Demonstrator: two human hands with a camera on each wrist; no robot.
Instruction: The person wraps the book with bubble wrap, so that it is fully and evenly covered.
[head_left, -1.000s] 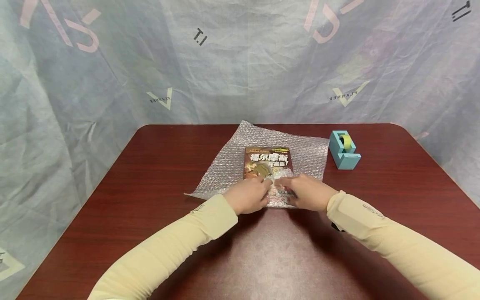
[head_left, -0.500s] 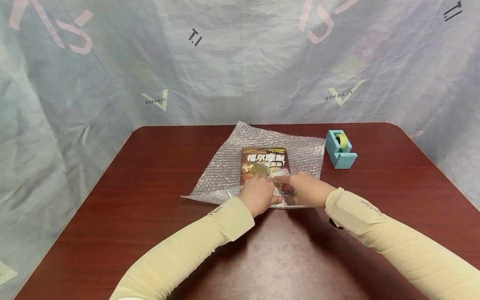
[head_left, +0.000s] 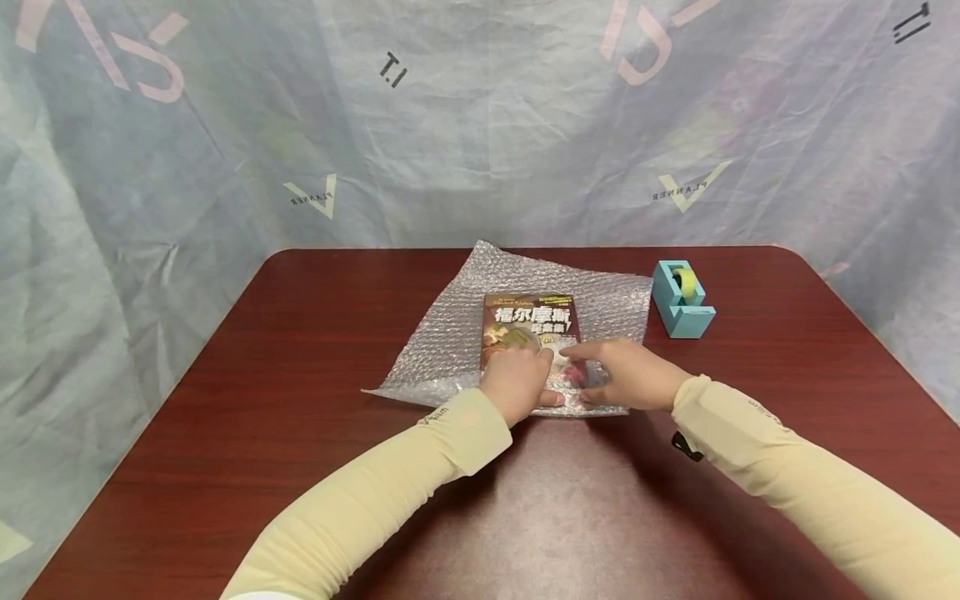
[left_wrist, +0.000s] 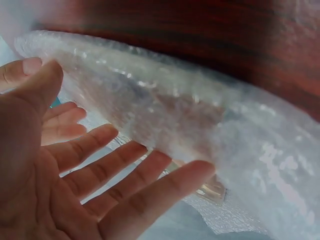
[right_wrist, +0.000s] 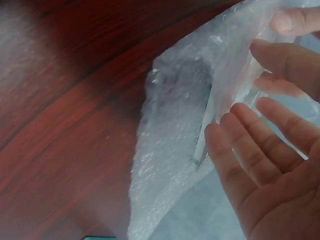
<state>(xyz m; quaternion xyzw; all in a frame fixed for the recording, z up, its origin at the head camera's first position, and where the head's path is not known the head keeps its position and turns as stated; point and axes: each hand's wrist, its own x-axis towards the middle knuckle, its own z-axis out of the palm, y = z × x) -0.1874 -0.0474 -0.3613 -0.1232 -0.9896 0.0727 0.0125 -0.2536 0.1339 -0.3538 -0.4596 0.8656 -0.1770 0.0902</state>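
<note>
A brown book with large white characters on its cover (head_left: 528,315) lies on a sheet of bubble wrap (head_left: 450,325). The wrap's near edge is folded up over the book's lower part. My left hand (head_left: 516,379) presses on this fold, its fingers extended along the wrap (left_wrist: 150,100) in the left wrist view. To its right, my right hand (head_left: 633,371) lies over the fold near the book's right side, thumb and fingers apart. From the right wrist, straight fingers (right_wrist: 245,150) show right at the book's edge (right_wrist: 202,127) under the wrap.
A light blue tape dispenser (head_left: 684,304) with a yellow roll stands right of the wrap on the dark red table (head_left: 315,333). A printed grey cloth (head_left: 480,125) hangs behind and at both sides.
My left hand has moved right along the fold, toward the middle of the book. My right hand has drawn a little to the right, its fingers spreading. The book and dispenser stay put.
</note>
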